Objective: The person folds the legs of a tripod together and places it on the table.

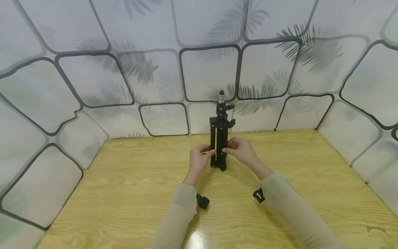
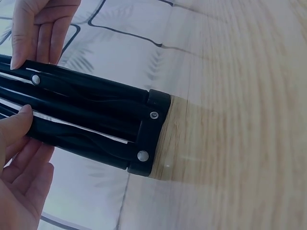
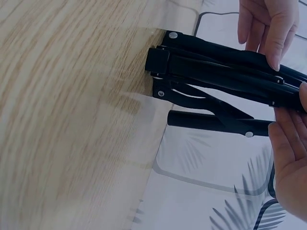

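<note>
Fingertips (image 2: 18,123) of the left hand (image 1: 197,159) pinched on the left leg of a black folding tripod (image 1: 224,133), thumb in front, other fingers behind. Right hand (image 1: 244,151) clamped likewise on the right side, fingers reaching round to a rear tube (image 3: 194,120) set slightly apart from the bundle. Tripod upright on the wooden table (image 1: 140,193), near the patterned wall covering (image 1: 161,74). Probably fairly light, stiff along the legs, freer at the riveted joints; smooth, so perhaps a little slippery, and hardly fragile. Best held by the outer legs, one hand each side, away from the brace (image 3: 229,110), a likely nipping spot; for lifting, better by the collar (image 1: 219,121). Farther out, beige sleeves (image 1: 181,211) and black wrist straps (image 1: 203,202).
</note>
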Tool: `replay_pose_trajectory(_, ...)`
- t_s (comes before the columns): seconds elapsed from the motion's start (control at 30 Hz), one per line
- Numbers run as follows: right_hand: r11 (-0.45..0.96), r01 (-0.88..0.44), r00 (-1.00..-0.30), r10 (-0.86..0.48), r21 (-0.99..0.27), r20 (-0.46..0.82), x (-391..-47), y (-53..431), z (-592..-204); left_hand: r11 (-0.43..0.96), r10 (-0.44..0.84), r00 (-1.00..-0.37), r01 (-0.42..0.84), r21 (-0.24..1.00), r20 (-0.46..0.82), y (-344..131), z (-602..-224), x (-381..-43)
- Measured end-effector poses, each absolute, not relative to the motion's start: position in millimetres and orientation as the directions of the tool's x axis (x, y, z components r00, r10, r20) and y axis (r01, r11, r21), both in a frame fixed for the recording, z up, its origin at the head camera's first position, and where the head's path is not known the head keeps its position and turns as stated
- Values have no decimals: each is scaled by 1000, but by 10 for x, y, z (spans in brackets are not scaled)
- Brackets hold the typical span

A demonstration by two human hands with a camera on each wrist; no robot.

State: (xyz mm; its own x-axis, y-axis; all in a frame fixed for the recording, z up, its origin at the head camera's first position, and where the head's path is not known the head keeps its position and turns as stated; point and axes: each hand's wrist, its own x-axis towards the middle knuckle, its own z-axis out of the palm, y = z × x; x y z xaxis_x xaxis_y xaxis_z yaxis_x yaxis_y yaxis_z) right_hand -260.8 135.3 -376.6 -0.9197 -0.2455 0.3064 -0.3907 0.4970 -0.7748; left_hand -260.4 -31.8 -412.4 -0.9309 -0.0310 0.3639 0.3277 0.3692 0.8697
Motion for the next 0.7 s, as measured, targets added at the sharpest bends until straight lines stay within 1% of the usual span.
replay_pose_trajectory(0.27, 507, -408, -913, -231, -759, 336, -2593, 1345, -3771, 367, -39, -928, 332, 869, 371, -315, -4121, -2609)
replay_pose_trajectory(0.57, 527, -421, -906, -206, -738, 370, -2563, 1306, -3772, 338, -31, -913, 373, 864, 406, -319, -4127, -2610)
replay_pose_trajectory(0.63, 527, -424, -904, -197, -736, 379, -2554, 1294, -3774, 336, -27, -909, 384, 860, 416, -320, -4167, -2642)
replay_pose_trajectory(0.7, 524, -425, -903, -192, -738, 383, -2544, 1285, -3779, 345, -37, -898, 400, 849, 439, -318, -4311, -2748)
